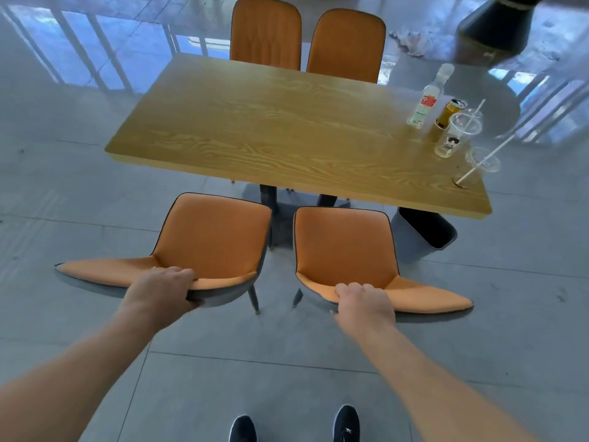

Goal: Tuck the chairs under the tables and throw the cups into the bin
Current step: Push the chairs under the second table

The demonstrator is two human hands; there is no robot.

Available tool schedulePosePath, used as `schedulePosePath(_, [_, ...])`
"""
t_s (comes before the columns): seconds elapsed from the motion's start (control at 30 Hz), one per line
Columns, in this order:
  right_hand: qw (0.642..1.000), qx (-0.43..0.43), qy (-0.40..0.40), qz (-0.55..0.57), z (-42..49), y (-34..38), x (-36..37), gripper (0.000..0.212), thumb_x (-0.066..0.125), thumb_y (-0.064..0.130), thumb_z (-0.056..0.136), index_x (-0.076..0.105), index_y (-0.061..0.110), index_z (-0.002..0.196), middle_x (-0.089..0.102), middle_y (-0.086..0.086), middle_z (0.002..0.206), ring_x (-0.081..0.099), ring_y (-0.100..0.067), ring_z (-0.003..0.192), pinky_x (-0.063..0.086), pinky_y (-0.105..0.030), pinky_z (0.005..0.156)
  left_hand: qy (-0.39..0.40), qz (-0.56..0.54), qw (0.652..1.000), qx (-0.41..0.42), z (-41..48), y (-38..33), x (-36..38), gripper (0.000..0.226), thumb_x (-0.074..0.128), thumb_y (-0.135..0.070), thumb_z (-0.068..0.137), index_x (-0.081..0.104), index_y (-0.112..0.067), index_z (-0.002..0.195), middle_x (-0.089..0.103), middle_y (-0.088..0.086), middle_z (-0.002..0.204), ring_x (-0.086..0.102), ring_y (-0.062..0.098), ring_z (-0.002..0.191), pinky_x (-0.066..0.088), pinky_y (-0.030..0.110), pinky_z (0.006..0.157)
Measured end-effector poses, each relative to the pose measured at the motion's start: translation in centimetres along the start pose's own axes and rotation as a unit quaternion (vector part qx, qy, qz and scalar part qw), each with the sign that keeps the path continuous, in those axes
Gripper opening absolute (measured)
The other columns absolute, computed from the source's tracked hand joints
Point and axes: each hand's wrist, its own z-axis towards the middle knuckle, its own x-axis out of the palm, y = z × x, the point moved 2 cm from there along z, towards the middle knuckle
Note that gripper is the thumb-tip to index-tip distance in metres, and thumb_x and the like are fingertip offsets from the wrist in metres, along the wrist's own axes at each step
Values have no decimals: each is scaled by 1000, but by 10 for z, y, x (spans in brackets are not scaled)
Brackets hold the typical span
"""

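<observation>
Head view: I saw left hand [161, 290] gripping left chair [204, 240] backrest, right hand [363, 303] gripping right chair [347, 250] (2 cups [455, 135] on table [271, 129]).

The table [287, 132] is covering the seats of the 2 far chairs [266, 33], the rear rim of the bin [424, 234] and most of its own base. A dark object [500, 23] is running off the top edge, unidentifiable. The bottle [428, 100] label is reading too small. The shoes [346, 424] are getting clipped by the bottom edge.
</observation>
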Motion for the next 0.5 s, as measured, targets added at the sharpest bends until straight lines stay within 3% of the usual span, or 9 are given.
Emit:
schedulePosePath(0.07, [1000,-8,-8,-10,3,2,3,22,61,49,96,60,30,106,64,4,92,57,-22,80,37,-36,63,-46,0,998,45,6,8,6,34,68,-66,85,60,-33,84,65,-13,79,65,14,69,53,31,60])
schedulePosePath(0.13, [1000,-10,-8,-12,3,5,7,23,63,51,96,61,32,107,65,5,92,58,-21,79,36,-34,60,-98,-12,992,78,6,9,15,36,77,-56,81,61,-26,71,62,-7,65,61,22,53,45,32,49])
schedulePosePath(0.33, [999,-31,-9,13,1,9,7,7,64,34,95,69,32,99,64,12,85,56,-15,73,34,-28,55,-133,-38,976,167,10,11,21,35,84,-37,81,58,-22,64,58,-4,58,55,23,44,47,30,43])
schedulePosePath(0.4, [997,-66,-11,34,2,23,0,4,66,27,95,66,29,91,60,13,81,55,-13,70,33,-24,54,-136,-43,971,190,11,5,15,35,87,-32,78,57,-23,64,56,-6,57,50,19,41,39,24,41])
schedulePosePath(0.5, [991,-114,-21,64,1,58,-3,5,67,21,93,66,26,91,66,9,84,62,-15,73,50,-28,60,-146,-28,963,225,13,-14,13,36,87,-34,79,55,-25,63,53,-8,55,37,11,40,22,20,44])
